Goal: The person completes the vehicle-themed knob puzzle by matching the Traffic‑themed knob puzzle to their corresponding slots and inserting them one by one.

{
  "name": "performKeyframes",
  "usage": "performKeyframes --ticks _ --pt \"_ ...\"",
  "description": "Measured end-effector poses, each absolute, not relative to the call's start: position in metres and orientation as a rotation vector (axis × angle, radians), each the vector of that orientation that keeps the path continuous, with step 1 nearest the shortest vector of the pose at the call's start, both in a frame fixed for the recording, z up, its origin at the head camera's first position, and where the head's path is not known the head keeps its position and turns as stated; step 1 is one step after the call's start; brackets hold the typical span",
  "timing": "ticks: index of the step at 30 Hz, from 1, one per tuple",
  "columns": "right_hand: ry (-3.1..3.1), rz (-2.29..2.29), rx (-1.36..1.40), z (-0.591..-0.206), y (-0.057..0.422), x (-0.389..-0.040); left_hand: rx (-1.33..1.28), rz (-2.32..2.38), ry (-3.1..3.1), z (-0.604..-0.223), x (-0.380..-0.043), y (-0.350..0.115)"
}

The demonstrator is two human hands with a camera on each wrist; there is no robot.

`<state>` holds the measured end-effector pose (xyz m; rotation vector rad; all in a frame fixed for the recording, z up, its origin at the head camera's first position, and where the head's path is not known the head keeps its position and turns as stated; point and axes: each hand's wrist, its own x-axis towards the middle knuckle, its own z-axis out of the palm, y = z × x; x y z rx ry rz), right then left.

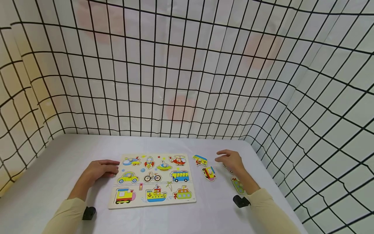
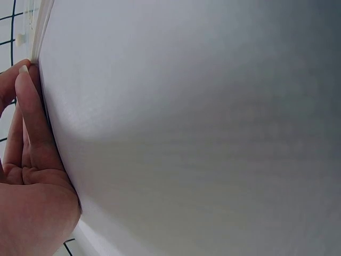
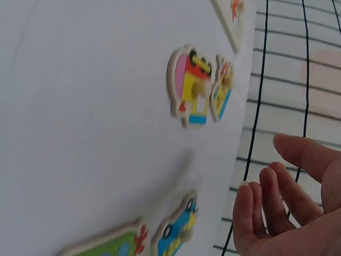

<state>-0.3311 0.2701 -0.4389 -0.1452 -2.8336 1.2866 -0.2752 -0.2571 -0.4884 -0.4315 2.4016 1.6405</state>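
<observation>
A wooden puzzle board (image 1: 111, 204) printed with vehicles lies flat on the table. My left hand (image 1: 99, 169) rests at its left edge, fingers extended to touch it; the left wrist view shows this hand (image 2: 40, 154) low against the tabletop. My right hand (image 1: 233, 161) hovers right of the board, fingers loosely bent, holding nothing. Around it lie a ship piece (image 1: 200, 160), a train piece (image 1: 209, 174) and a green submarine piece (image 1: 238, 186). A blue bus piece (image 3: 178, 228) is mostly hidden under the right hand in the head view.
Black wire grid (image 1: 163, 87) with pale sheeting behind it surrounds the back and sides of the white table (image 1: 213, 211). Knobs stand up on pieces in the board's upper rows, such as the car piece (image 1: 128, 177) and the helicopter piece (image 1: 179, 161).
</observation>
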Motion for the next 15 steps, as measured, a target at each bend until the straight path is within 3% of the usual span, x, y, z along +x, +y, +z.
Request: performKeyframes --ticks 15 --pt "-2.810 1.143 -0.328 -0.459 0.318 -0.333 -0.426 1.638 2.404 -0.489 -0.276 -0.258"
